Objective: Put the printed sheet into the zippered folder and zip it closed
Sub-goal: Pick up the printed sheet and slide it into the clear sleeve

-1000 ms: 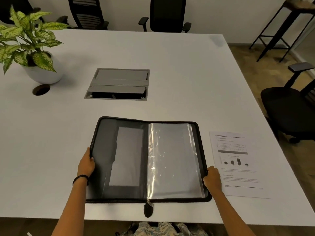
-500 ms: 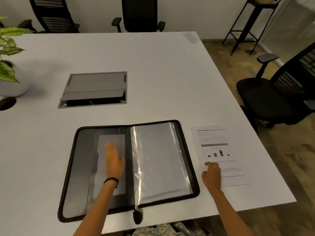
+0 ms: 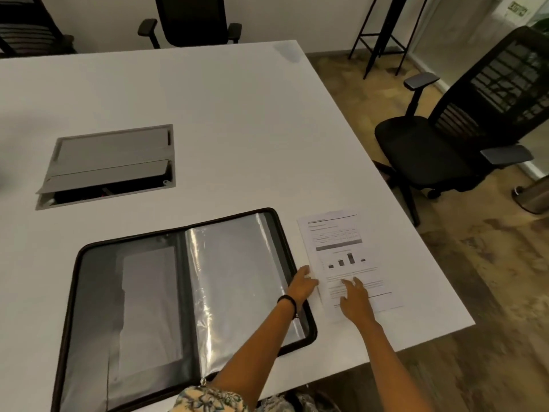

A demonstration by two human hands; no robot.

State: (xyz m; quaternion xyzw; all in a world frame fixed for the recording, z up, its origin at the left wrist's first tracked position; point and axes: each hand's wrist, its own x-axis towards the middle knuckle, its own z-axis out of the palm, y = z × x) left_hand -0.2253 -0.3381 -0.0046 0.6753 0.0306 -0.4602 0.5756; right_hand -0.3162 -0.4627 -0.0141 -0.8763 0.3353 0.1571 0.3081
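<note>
Right hand (image 3: 356, 301): flat and released, fingers spread on the white printed sheet with a bar chart (image 3: 341, 242).
Left hand (image 3: 301, 285): released, touching the sheet's left edge, just right of the open black zippered folder with clear sleeves (image 3: 166, 298).

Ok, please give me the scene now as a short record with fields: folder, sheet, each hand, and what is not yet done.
folder: zippered folder lies open and flat on the white table, clear sleeve on its right half
sheet: printed sheet flat on the table, just right of the folder, outside it
left hand: left hand reaches across the folder's right edge to the sheet's left edge
right hand: right hand rests open on the sheet's lower part
not yet done: sheet not inserted, folder not zipped
</note>
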